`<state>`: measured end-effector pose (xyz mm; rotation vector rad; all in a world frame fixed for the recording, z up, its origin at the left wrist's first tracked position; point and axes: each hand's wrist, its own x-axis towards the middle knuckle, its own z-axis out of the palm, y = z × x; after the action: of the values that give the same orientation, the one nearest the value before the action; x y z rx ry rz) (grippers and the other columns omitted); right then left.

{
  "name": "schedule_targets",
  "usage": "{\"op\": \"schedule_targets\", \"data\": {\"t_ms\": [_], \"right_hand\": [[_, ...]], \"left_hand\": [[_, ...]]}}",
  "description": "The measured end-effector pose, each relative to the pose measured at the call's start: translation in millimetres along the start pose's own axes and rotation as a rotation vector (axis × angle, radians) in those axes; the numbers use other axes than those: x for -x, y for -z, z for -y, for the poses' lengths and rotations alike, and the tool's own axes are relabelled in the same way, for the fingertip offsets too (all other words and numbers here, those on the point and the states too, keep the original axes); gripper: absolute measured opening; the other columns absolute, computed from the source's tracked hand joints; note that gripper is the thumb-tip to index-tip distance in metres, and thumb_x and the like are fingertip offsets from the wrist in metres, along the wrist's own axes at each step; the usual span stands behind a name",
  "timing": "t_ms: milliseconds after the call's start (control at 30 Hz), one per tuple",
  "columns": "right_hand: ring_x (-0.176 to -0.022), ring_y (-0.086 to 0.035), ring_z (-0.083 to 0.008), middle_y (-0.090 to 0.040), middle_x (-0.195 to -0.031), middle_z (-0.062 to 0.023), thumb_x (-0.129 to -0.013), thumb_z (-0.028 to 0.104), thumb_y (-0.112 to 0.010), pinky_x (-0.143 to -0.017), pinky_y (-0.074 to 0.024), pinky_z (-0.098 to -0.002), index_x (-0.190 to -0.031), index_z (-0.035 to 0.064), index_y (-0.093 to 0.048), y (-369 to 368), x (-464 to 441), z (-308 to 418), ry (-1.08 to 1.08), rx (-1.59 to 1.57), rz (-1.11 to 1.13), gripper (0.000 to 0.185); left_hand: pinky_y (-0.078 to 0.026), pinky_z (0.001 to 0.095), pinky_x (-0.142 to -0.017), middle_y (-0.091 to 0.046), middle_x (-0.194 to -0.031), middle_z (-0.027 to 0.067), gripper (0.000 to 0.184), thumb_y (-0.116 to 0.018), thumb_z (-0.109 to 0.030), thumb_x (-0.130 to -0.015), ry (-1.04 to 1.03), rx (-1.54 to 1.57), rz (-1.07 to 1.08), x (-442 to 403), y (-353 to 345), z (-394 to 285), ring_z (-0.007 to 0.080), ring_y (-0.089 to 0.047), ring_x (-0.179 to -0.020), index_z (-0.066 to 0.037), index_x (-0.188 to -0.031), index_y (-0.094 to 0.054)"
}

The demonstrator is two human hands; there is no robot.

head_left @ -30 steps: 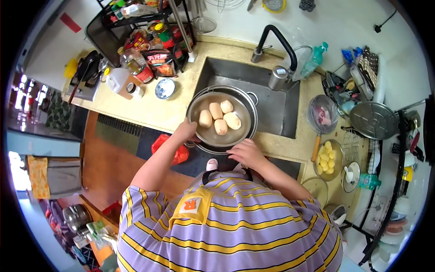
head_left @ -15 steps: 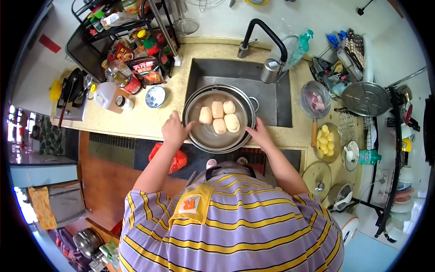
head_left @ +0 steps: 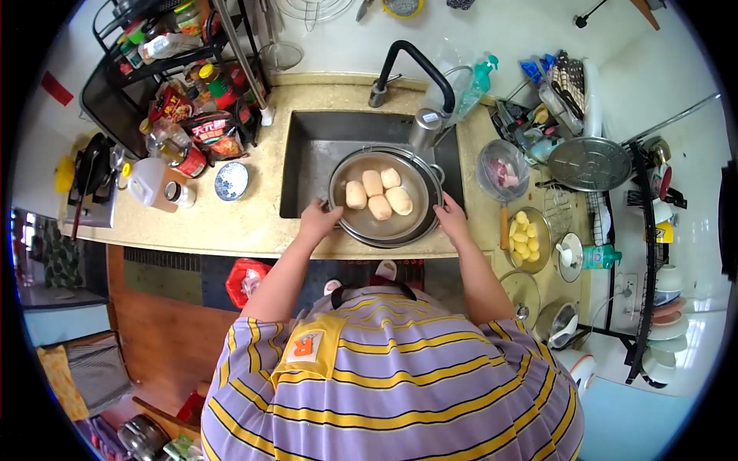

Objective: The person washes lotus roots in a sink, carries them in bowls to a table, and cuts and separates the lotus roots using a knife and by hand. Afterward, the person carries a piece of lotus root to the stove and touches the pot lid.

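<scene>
A steel basin (head_left: 384,227) holds several pale peeled root pieces (head_left: 379,207) in shallow liquid. It sits inside a larger steel pot or colander (head_left: 438,184) with a loop handle, over the front part of the sink (head_left: 307,142). My left hand (head_left: 320,220) is closed on the left rim of the basin. On the other side, my right hand (head_left: 451,217) grips the right edge of the larger vessel, its thumb near the rim. The bottom of the stacked vessels is hidden.
A black faucet (head_left: 419,54) arches behind the basin. Left on the counter are a patterned bowl (head_left: 231,181), a jar (head_left: 180,194) and a jug (head_left: 151,184). At right stand a bowl of meat (head_left: 501,170), peeled potatoes (head_left: 526,240) and a glass lid (head_left: 520,298).
The view has shifted. Both hands, earlier apart from or only lightly at the rims, have closed on the sides of the vessels. The stacked vessels now stand farther right over the sink.
</scene>
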<state>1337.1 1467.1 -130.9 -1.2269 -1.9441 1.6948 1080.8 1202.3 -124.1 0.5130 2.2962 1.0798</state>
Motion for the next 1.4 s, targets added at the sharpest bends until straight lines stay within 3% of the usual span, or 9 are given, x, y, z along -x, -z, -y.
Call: {"op": "schedule_targets", "data": {"t_ms": [133, 333, 467, 567, 667, 1033, 1167, 1233, 1400], "right_hand": [[-0.069, -0.058, -0.0072, -0.066, -0.091, -0.0005, -0.096, 0.015, -0.059, -0.054, -0.0458, -0.0235, -0.147, 0.0175, -0.044, 24, -3, -8, -0.001, -0.045, -0.033, 0.053], [-0.073, -0.059, -0.0085, -0.066, -0.096, -0.0013, -0.097, 0.015, -0.058, -0.055, -0.0483, -0.0253, -0.148, 0.0179, -0.044, 37, -8, -33, 0.060, -0.043, -0.052, 0.053], [-0.072, -0.058, -0.0083, -0.066, -0.096, -0.0013, -0.098, 0.014, -0.057, -0.056, -0.0487, -0.0262, -0.147, 0.0167, -0.045, 34, -6, -35, 0.002, -0.099, -0.084, 0.050], [-0.107, -0.061, -0.0152, -0.066, -0.122, -0.0107, -0.094, 0.010, -0.059, -0.094, -0.0464, -0.0285, -0.145, 0.0021, -0.045, 32, 2, -28, 0.009, -0.216, -0.079, 0.053], [-0.110, -0.061, -0.0165, -0.064, -0.126, -0.0119, -0.094, 0.010, -0.060, -0.095, -0.0460, -0.0289, -0.145, 0.0004, -0.043, 31, 8, -22, -0.011, -0.158, -0.111, 0.055], [-0.110, -0.061, -0.0180, -0.064, -0.124, -0.0125, -0.095, 0.012, -0.060, -0.094, -0.0463, -0.0294, -0.144, -0.0019, -0.044, 28, 8, -28, 0.015, -0.200, -0.152, 0.053], [-0.064, -0.053, -0.0066, -0.064, -0.088, -0.0010, -0.098, 0.014, -0.058, -0.053, -0.0430, -0.0233, -0.143, 0.0082, -0.047, 27, 3, -44, 0.085, -0.144, -0.217, 0.047], [-0.067, -0.055, -0.0076, -0.065, -0.090, -0.0019, -0.098, 0.014, -0.057, -0.054, -0.0461, -0.0243, -0.144, 0.0085, -0.047, 27, 1, -49, 0.087, -0.151, -0.207, 0.047], [-0.076, -0.061, -0.0119, -0.065, -0.099, -0.0061, -0.098, 0.016, -0.058, -0.059, -0.0533, -0.0282, -0.145, 0.0083, -0.045, 26, 2, -42, 0.069, -0.151, -0.205, 0.049]], "left_hand": [[-0.054, 0.0392, -0.086, -0.071, -0.100, 0.0244, 0.070, -0.075, -0.044, -0.071, 0.012, -0.025, -0.003, -1, -21, -28, 0.0355, -0.069, -0.098, 0.009, -0.115, -0.062], [-0.055, 0.0330, -0.073, -0.071, -0.097, 0.0158, 0.060, -0.078, -0.035, -0.077, 0.080, 0.087, 0.050, -16, -41, -17, 0.0195, -0.068, -0.081, 0.009, -0.115, -0.062], [-0.055, 0.0343, -0.073, -0.071, -0.086, 0.0142, 0.063, -0.078, -0.039, -0.075, 0.023, 0.096, 0.060, -10, -37, -24, 0.0225, -0.068, -0.078, 0.009, -0.111, -0.061], [-0.054, 0.0339, -0.070, -0.070, -0.083, 0.0131, 0.057, -0.079, -0.037, -0.075, 0.071, 0.092, 0.091, -6, -36, -23, 0.0212, -0.067, -0.074, 0.008, -0.106, -0.063], [-0.054, 0.0338, -0.066, -0.068, -0.079, 0.0108, 0.047, -0.079, -0.033, -0.076, 0.007, 0.168, 0.045, -5, -40, -16, 0.0187, -0.066, -0.071, 0.006, -0.097, -0.063], [-0.046, 0.0268, -0.057, -0.065, -0.084, 0.0039, 0.046, -0.076, -0.026, -0.080, 0.058, 0.213, 0.105, -21, -46, -14, 0.0108, -0.058, -0.066, 0.003, -0.112, -0.060], [-0.045, 0.0292, -0.048, -0.064, -0.079, 0.0040, 0.046, -0.076, -0.028, -0.079, 0.014, 0.210, 0.083, -40, -58, 4, 0.0122, -0.057, -0.058, 0.003, -0.110, -0.061], [-0.046, 0.0303, -0.047, -0.064, -0.077, 0.0039, 0.047, -0.076, -0.029, -0.079, 0.031, 0.193, 0.082, -36, -55, -5, 0.0127, -0.057, -0.056, 0.003, -0.110, -0.061], [-0.050, 0.0338, -0.069, -0.067, -0.080, 0.0081, 0.049, -0.077, -0.037, -0.074, 0.072, 0.194, 0.112, -29, -46, -20, 0.0181, -0.061, -0.071, 0.003, -0.099, -0.064]]}}
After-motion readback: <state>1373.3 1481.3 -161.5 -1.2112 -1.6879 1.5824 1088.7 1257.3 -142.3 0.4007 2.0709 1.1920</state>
